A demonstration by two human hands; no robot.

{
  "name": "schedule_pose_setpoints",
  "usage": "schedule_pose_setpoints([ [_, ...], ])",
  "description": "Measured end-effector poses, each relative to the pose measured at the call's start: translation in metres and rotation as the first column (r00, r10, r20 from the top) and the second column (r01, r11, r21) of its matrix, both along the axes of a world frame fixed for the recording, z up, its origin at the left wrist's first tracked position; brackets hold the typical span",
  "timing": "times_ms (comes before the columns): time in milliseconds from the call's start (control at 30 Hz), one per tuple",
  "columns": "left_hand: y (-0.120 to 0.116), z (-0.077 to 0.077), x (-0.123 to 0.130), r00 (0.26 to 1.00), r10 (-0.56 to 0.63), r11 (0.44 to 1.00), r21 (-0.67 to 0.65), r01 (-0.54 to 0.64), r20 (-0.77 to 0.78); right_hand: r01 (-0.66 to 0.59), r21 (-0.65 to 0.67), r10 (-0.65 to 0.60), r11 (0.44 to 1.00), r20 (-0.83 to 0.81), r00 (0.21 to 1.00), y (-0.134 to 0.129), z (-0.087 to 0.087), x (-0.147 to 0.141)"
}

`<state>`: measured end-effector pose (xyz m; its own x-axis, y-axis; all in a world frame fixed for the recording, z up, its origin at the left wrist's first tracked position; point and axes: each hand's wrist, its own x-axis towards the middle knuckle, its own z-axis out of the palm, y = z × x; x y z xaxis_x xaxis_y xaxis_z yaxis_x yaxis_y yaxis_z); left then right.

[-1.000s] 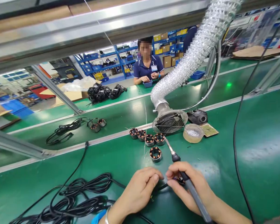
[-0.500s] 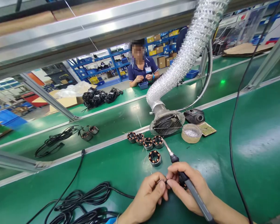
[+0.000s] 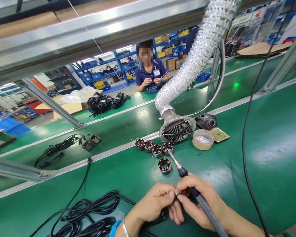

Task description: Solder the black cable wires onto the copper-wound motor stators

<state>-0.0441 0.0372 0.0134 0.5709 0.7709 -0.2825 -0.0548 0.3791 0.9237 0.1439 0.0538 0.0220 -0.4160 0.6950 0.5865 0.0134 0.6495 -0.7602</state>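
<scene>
Presently holding both hands close together above the green bench. Pinching with thumb and forefinger of the left hand a small dark piece with a yellow spot, and bending the other left fingers downward. Meeting this piece from the opposite side with fingertips of the right hand; cannot tell how firmly. Gripping also, slanting across the right hand, a soldering iron, and pointing its tip forward. Reaching with the tip to the rightmost in a row of four wound rings, ahead of the hands; cannot tell if touching or only above. Can see one single wound ring between this row and the fingertips. Wearing on the left wrist a silver bangle. Can see black cable lying in loops to the left of the left hand. Farther ahead of the hands, can see a round fan hood and, just beside it on the right, a tub with bright bits.
</scene>
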Motion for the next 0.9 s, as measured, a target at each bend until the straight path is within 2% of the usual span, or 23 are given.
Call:
schedule_pose_setpoints([
  [67, 0.0, -0.001, 0.0, 0.999, -0.034, 0.999, 0.019, 0.035, -0.017, 0.03, 0.024, -0.03, 0.999, 0.007, 1.0, 0.001, 0.001, 0.0],
  [167, -0.003, 0.0, 0.004, 0.989, 0.138, 0.986, 0.105, -0.132, -0.056, 0.141, 0.034, -0.142, 0.989, 0.023, 0.99, 0.0, 0.0, -0.002],
  [267, -0.006, 0.003, 0.011, 0.945, 0.317, 0.939, 0.165, -0.301, -0.08, 0.243, 0.045, -0.245, 0.969, 0.039, 0.969, -0.007, -0.001, -0.007],
  [400, -0.009, 0.005, 0.013, 0.893, 0.433, 0.891, 0.207, -0.404, -0.12, 0.29, 0.135, -0.301, 0.947, 0.067, 0.951, -0.018, -0.003, -0.014],
  [467, -0.011, 0.006, 0.011, 0.885, 0.429, 0.888, 0.262, -0.377, -0.18, 0.279, 0.196, -0.299, 0.94, 0.081, 0.951, -0.02, -0.002, -0.012],
  [600, -0.016, 0.01, 0.008, 0.848, 0.361, 0.902, 0.375, -0.213, -0.387, 0.272, 0.214, -0.3, 0.938, 0.109, 0.948, -0.011, 0.006, -0.002],
  [667, -0.019, 0.013, 0.008, 0.811, 0.35, 0.897, 0.418, -0.145, -0.47, 0.195, 0.169, -0.221, 0.966, 0.151, 0.964, -0.003, 0.012, 0.002],
  [733, -0.021, 0.015, 0.01, 0.781, 0.359, 0.883, 0.458, -0.106, -0.511, 0.054, 0.112, -0.074, 0.992, 0.189, 0.979, 0.004, 0.016, 0.002],
  [800, -0.023, 0.016, 0.011, 0.765, 0.367, 0.873, 0.481, -0.086, -0.529, -0.051, 0.083, 0.032, 0.995, 0.207, 0.978, 0.008, 0.019, 0.0],
  [900, -0.024, 0.019, 0.012, 0.747, 0.366, 0.868, 0.494, -0.057, -0.555, -0.091, 0.066, 0.075, 0.994, 0.221, 0.972, 0.01, 0.022, -0.003],
])
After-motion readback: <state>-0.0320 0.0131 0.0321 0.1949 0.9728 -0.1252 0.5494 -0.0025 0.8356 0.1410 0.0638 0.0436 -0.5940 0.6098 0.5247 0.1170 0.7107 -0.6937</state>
